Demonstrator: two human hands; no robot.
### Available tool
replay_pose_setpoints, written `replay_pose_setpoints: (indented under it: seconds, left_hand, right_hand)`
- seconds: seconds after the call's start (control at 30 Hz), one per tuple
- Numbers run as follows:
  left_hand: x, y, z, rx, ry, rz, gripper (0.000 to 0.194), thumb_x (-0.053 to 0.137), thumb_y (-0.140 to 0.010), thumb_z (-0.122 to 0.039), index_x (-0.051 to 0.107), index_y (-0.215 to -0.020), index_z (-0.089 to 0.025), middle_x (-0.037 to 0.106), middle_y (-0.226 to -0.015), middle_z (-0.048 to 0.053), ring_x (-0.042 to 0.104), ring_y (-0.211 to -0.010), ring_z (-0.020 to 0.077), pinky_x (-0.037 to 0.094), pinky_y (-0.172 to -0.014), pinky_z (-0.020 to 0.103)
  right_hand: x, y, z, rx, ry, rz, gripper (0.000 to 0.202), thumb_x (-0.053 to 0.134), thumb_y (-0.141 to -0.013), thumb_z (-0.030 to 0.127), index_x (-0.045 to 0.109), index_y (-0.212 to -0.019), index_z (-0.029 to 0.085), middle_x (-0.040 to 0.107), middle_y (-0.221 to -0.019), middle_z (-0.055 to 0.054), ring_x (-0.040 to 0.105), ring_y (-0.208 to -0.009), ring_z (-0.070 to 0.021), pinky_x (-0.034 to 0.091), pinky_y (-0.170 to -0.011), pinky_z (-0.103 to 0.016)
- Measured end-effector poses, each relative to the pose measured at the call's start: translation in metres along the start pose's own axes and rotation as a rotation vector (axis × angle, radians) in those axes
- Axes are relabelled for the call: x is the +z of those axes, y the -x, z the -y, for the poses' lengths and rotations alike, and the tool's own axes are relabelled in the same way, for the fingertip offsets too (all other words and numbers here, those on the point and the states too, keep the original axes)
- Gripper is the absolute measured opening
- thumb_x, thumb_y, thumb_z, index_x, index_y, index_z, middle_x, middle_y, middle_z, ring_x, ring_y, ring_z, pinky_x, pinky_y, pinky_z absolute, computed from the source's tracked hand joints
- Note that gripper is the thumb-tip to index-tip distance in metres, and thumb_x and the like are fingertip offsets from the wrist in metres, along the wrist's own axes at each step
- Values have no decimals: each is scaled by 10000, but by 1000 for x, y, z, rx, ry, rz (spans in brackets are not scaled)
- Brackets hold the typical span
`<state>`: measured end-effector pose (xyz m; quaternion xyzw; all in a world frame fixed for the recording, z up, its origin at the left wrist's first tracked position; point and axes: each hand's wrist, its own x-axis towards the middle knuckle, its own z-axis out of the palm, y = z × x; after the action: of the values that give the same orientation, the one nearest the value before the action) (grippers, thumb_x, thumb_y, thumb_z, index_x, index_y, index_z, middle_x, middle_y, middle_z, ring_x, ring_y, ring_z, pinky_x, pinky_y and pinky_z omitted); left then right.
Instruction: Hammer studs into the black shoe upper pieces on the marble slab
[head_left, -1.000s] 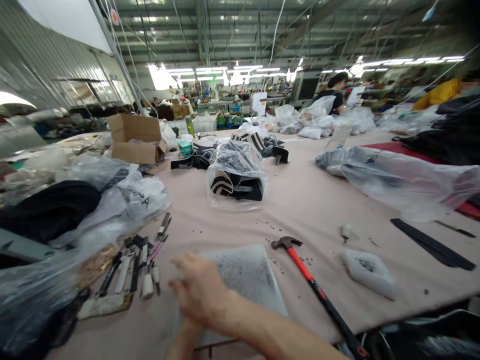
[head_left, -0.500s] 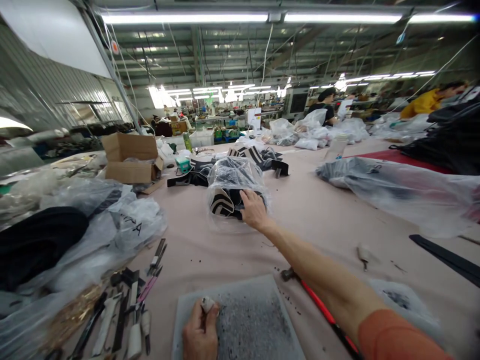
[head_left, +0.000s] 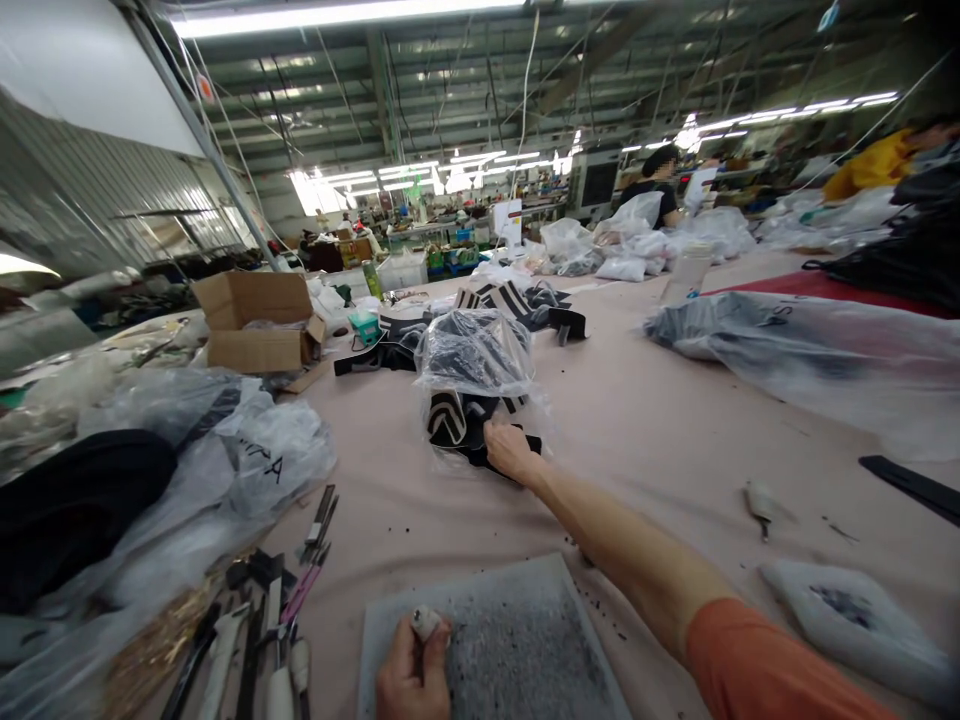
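Observation:
My right hand (head_left: 511, 450) reaches far forward to the mouth of a clear plastic bag (head_left: 476, 345). Its fingers are closed on a black strap-like piece (head_left: 480, 437) that pokes out of the bag. Beside it lies a piece with black and beige stripes (head_left: 447, 417). Low in the picture, my left hand (head_left: 412, 672) is closed around a tool with a whitish rounded handle (head_left: 426, 622); the tool's working end is hidden. That hand is over a grey, black-specked board (head_left: 517, 630).
Several hand tools (head_left: 247, 650) lie left of the board. A similar pale-handled tool (head_left: 760, 502) and a white pad with dark specks (head_left: 847, 610) are at the right. Farther back stand an open cardboard box (head_left: 259, 320) and a clear bottle (head_left: 686, 272).
My right hand has drawn back slightly, pulling the black piece farther out of the bag. The left hand keeps its hold on the tool. The whole view has tilted downward.

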<state>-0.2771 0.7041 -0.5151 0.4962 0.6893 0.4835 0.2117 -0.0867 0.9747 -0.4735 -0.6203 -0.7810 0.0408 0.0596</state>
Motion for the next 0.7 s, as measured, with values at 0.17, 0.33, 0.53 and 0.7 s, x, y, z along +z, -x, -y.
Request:
replay_pose_setpoints:
  seconds: [0.17, 0.33, 0.53, 0.7]
  left_hand:
    - [-7, -5, -4, 62, -53, 106, 452, 539, -897, -622, 648, -773, -202, 703, -706, 45, 668, -656, 214, 504, -597, 247]
    - [-6, -6, -8, 73, -61, 112, 337, 548, -879, -509, 616, -760, -201, 690, -688, 34, 651, -638, 203, 478, -601, 254]
    - [-4, -5, -9, 67, -74, 100, 281, 546, -835, -460, 586, -732, -202, 655, -656, 24, 615, -617, 194, 434, -600, 261]
    - [-4, -5, -8, 54, -61, 104, 266, 552, -827, -449, 561, -719, -206, 639, -639, 20, 595, -609, 189, 416, -599, 257]
  right_hand:
    - [0, 53, 17, 26, -92, 132, 333, 580, -868, 150, 599, -1182, 42, 682, -1089, -219, 672, -1026, -292, 513, -850, -364]
    - [-26, 83, 8, 84, -237, 220, 551, 683, -819, 504, 612, -1160, 77, 701, -1037, -210, 687, -946, -322, 524, -751, -356]
    - [-42, 113, 9, -18, -460, 255, 446, 628, -885, 476, 583, -1233, 201, 717, -1096, -65, 672, -943, -200, 505, -774, -244]
    - [-49, 145, 20, 64, -391, 213, 458, 474, -898, 157, 502, -1354, 135, 692, -1144, -139, 654, -1012, -239, 487, -862, -289]
